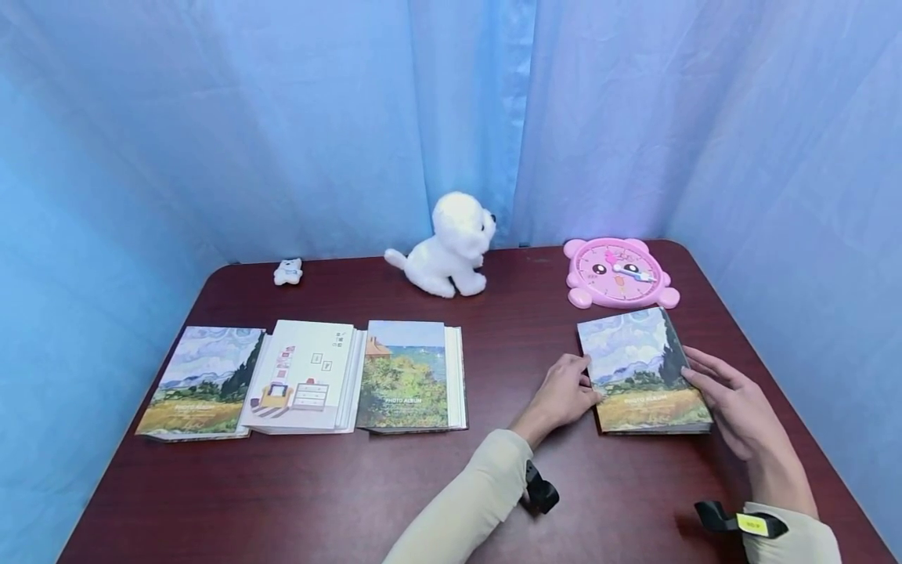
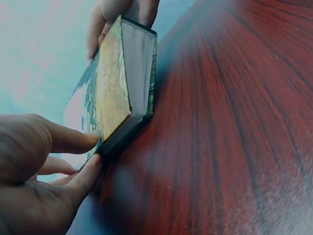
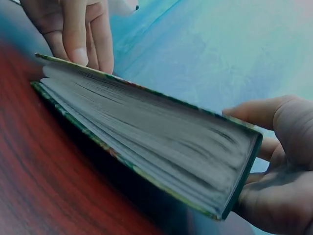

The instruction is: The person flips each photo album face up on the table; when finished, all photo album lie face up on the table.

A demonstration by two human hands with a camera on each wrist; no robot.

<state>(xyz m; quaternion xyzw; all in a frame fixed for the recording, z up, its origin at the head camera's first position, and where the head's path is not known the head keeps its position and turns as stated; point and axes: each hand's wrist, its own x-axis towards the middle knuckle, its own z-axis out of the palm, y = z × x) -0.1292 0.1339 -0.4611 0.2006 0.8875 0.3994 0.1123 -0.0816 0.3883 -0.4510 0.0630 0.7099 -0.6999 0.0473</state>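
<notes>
A photo album with a painted wheat-field cover lies between both hands on the right side of the table, closed, cover up. My left hand holds its left edge; in the left wrist view the thumb lies at the cover's edge. On the spine side, my right hand grips the album, its thumb over the top cover in the right wrist view. That view also shows the page block and a dark shadow under the album; whether it fully touches the table I cannot tell.
To the left lie a wheat-field album, a white album with a room drawing and a seaside album, overlapping in a row. Behind stand a small bear figure, a white plush dog and a pink toy clock.
</notes>
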